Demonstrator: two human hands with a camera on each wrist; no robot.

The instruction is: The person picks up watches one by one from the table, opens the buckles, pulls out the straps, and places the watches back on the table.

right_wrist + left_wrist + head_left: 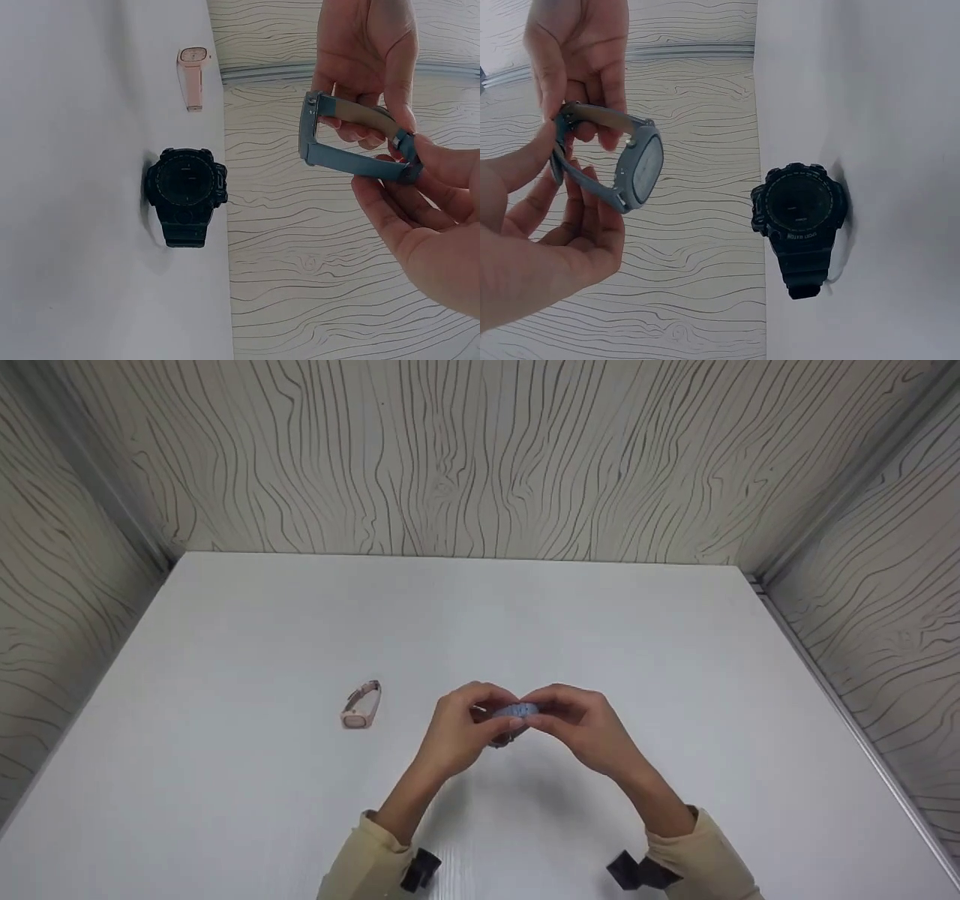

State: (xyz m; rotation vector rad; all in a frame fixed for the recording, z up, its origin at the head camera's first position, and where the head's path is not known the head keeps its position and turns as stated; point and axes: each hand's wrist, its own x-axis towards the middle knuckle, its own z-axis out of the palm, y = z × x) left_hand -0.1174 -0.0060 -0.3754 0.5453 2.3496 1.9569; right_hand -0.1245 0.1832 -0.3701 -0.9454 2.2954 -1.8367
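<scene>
A blue-grey wristwatch (517, 710) with a squarish case is held up over the table, its strap closed into a loop. My left hand (456, 729) pinches the strap between thumb and fingers. From the other side my right hand (591, 727) pinches the same strap, and the fingertips of both hands meet near its buckle end. In the left wrist view the watch case (640, 171) hangs free of the fingers. The right wrist view shows the tan lining of the strap (360, 114). Fingers cover much of the buckle.
A black sports watch (799, 202) rests on the white table (247, 660), in both wrist views; in the head view the hands largely block that area. Farther left lies a pink watch (360, 709). Wood-grain panels (450, 457) stand around the back and sides.
</scene>
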